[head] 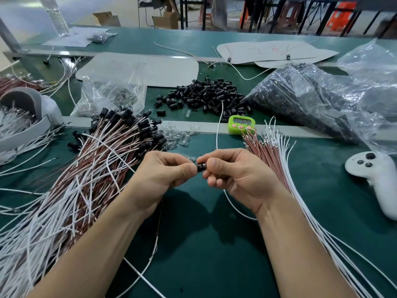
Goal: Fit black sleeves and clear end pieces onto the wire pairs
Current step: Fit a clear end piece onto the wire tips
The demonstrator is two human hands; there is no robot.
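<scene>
**Ana:** In the head view, where is the piece being worked on?

**Ben:** Dead centre, held above the green worktop point(204, 244). It is a single black sleeve point(201, 167), caught between the two hands.

**Ana:** And each grip?

**Ben:** The left hand point(169, 168) has its grip clenched on the sleeve's left end, thumb and forefinger pinching, the other fingers curled under. The right hand point(234, 171) grasps the sleeve's right end between thumb and bent fingers. A white wire point(234, 206) comes out below that hand and curves across the worktop.

**Ana:** Is a clear end piece in the sleeve?

**Ben:** I cannot tell; the fingertips cover it.

**Ana:** What lies around them?

**Ben:** On the left is a big bundle of red and white wire pairs point(92, 179) with black sleeves at their far ends. Just beyond the hands lies a scatter of clear end pieces point(178, 134). On the right is a fan of bare wire pairs point(277, 160), its far tips by a green timer point(240, 123). Behind that is a loose heap of black sleeves point(206, 95), with a plastic bag point(300, 93) of more beside it. A white controller point(373, 171) sits at the far right.
</scene>
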